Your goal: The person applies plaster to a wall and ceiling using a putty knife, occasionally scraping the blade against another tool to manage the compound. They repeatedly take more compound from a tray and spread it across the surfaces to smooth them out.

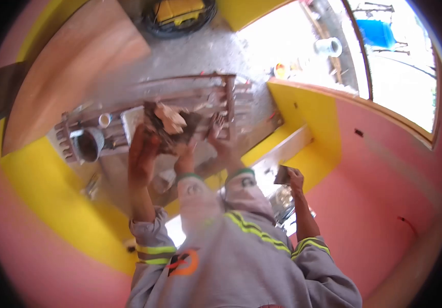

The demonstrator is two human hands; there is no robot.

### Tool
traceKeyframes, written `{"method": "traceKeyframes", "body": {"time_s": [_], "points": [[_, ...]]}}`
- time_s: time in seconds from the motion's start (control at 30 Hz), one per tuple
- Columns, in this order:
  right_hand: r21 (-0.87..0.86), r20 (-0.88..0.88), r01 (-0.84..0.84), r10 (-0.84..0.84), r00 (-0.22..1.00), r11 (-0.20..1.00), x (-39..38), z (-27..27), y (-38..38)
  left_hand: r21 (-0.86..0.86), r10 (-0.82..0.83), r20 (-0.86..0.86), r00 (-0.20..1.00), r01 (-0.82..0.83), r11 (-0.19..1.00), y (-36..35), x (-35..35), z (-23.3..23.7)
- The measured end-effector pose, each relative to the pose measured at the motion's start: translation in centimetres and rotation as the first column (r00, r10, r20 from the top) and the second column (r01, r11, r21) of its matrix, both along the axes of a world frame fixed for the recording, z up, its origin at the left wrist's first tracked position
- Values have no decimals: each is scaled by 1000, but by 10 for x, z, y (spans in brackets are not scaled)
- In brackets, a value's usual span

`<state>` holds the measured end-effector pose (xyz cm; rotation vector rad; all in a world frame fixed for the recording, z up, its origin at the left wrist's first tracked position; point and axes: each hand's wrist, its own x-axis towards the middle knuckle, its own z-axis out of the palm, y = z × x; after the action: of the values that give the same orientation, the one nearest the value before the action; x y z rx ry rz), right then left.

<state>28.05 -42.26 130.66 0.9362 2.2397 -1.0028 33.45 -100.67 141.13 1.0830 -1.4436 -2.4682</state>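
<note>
My left hand (145, 149) is raised in front of me and grips a dark, stained board (192, 131). A tan lump of putty-like material (171, 119) sits on that board. Out to the right, my right hand (296, 178) is closed on a flat, dark rectangular piece, like a scraper blade (282, 175); its handle, if any, is hidden in the fingers. That piece is close to a pale ledge by the pink and yellow wall. Below the board are my bare feet (218, 128) on or over a slatted wooden bench (230, 97).
A dark bucket (88, 145) and a white cup (105, 120) stand at the bench's left end. A large brown panel (72, 72) leans at upper left. A yellow object (180, 9) lies in a black tub. A bright window opening (395, 77) is at right.
</note>
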Motion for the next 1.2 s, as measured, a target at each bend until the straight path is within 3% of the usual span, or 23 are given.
{"method": "traceKeyframes", "body": {"time_s": [0.13, 0.23, 0.4, 0.5, 0.63, 0.77, 0.87, 0.97, 1.07, 1.13, 1.17, 1.2], "points": [[197, 121, 201, -227, 966, 960, 73, 39, 79, 15, 53, 25, 998, -53, 998, 18, -26, 47], [77, 220, 274, -285, 933, 959, 83, 35, 101, -5, 37, 53, 998, -36, 999, 36, -44, 53], [-122, 121, 279, -265, 957, 952, 31, 57, 17, 14, -58, 70, 996, 57, 998, 60, -90, 62], [-245, 173, 382, -348, 922, 891, 38, 60, -11, 16, -182, 40, 982, 182, 983, 64, -121, 73], [-234, 26, 504, -513, 858, 831, 99, 54, -23, 49, -382, -23, 924, 383, 922, 74, -177, 75], [-65, 165, 690, -674, 720, 721, 163, 78, -52, 74, -506, -12, 862, 506, 860, 69, -197, 68], [-9, 61, 764, -763, 644, 645, 207, 79, -94, 79, -607, -9, 795, 605, 792, 78, -213, 82], [-43, 91, 828, -823, 560, 559, 245, 81, -138, 82, -721, -135, 679, 733, 675, 89, -224, 99], [-85, 97, 876, -871, 482, 475, 283, 78, -185, 14, -809, -156, 566, 821, 571, 79, -221, 108], [-140, 34, 874, -880, 473, 465, 308, 68, -209, -177, -871, -27, 491, 855, 487, 73, -224, 118], [-110, 54, 845, -846, 531, 524, 337, 52, -215, -262, -890, 26, 456, 862, 434, 73, -224, 120], [-95, -102, 529, -537, 838, 843, 373, 39, -217, -289, -904, 33, 426, 870, 399, 76, -226, 118]]}}
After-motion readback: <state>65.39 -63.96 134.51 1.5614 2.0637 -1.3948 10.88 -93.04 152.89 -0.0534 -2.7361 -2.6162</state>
